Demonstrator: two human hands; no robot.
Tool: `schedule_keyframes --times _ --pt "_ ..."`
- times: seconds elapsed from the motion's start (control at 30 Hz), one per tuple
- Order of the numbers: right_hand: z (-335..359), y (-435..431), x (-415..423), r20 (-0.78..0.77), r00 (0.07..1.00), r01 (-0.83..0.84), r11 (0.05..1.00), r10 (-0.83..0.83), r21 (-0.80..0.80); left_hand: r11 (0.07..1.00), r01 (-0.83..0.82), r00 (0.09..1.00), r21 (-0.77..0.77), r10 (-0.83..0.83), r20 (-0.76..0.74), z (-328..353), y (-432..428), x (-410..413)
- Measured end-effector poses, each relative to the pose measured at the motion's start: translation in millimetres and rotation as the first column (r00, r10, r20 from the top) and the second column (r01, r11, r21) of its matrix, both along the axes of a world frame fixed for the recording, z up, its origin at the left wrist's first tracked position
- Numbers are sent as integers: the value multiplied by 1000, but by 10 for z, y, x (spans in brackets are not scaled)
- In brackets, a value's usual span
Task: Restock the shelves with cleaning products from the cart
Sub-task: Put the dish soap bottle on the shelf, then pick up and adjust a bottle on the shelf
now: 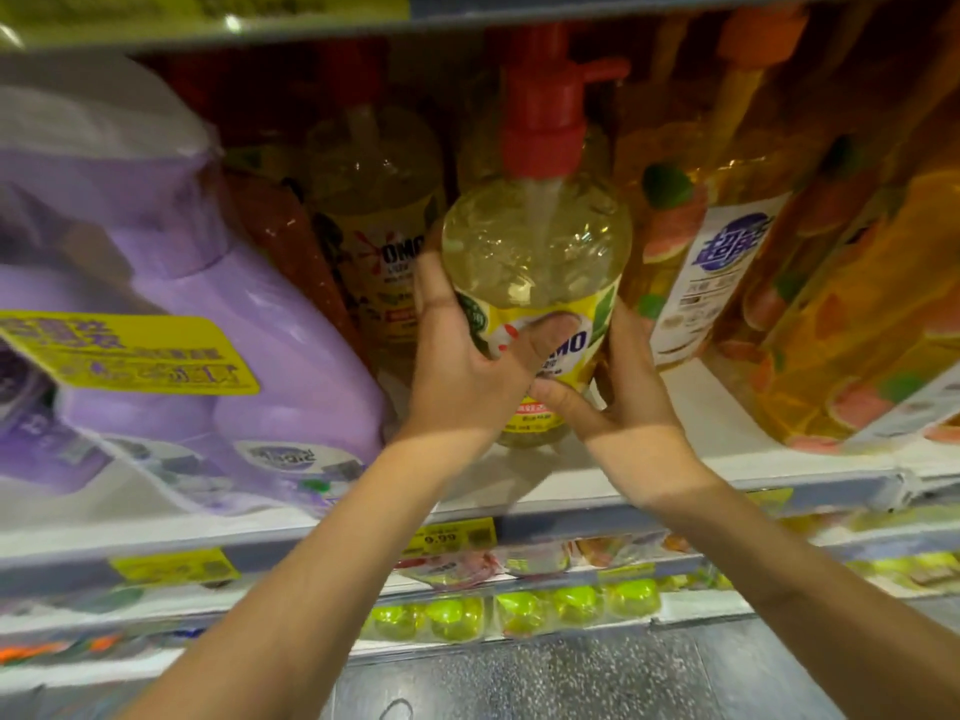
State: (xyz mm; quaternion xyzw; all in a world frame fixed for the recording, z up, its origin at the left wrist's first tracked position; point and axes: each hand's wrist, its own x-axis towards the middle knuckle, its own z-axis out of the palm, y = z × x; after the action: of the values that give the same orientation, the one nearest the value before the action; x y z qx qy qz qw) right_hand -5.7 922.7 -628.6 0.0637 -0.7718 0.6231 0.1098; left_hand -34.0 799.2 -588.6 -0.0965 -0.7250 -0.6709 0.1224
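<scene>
"OMO" on both pump bottles (540, 283); "9.99" on shelf tag (451, 536)

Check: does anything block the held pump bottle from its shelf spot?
Nothing visible does. The left hand and right hand grip the yellow pump bottle in the gap between the purple jug pack and the orange bottles; a matching bottle stands deeper, to its left.

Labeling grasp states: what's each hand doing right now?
Left hand: grips the yellow pump bottle.
Right hand: grips the same bottle.

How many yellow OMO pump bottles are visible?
2: held bottle, gripped by left hand and right hand at shelf front; rear bottle behind it, leftward. More may be hidden.
</scene>
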Motion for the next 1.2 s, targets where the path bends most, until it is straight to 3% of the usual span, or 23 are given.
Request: schedule_keyframes --times 0.17,0.3,0.43,0.6,0.8,0.93,1.2 --pt "12 -151 211 -18 982 188 982 -188 12 992 -72 995 -103 65 -73 -20 -14 208" --pt "165 -288 482 -210 916 349 937 -342 -2 991 17 977 -131 -44 -207 6 -284 487" --pt "326 -559 679 -183 962 177 975 -200 -136 956 -37 943 -291 -63 -328 119 -606 722" --pt "470 -1084 823 -213 977 -50 964 -7 -262 977 -30 966 -212 -26 -258 228 -1026 1035" --pt "504 -1903 987 -182 975 -173 949 127 -265 983 -179 969 -40 170 -178 188 -1921 1291" --pt "443 -2557 975 -83 966 -260 913 246 -314 950 -313 940 15 312 -139 156 -2590 1450" --pt "128 -3658 721 113 952 -259 946 284 -197 932 -358 933 -50 359 5 114 -3830 1619"
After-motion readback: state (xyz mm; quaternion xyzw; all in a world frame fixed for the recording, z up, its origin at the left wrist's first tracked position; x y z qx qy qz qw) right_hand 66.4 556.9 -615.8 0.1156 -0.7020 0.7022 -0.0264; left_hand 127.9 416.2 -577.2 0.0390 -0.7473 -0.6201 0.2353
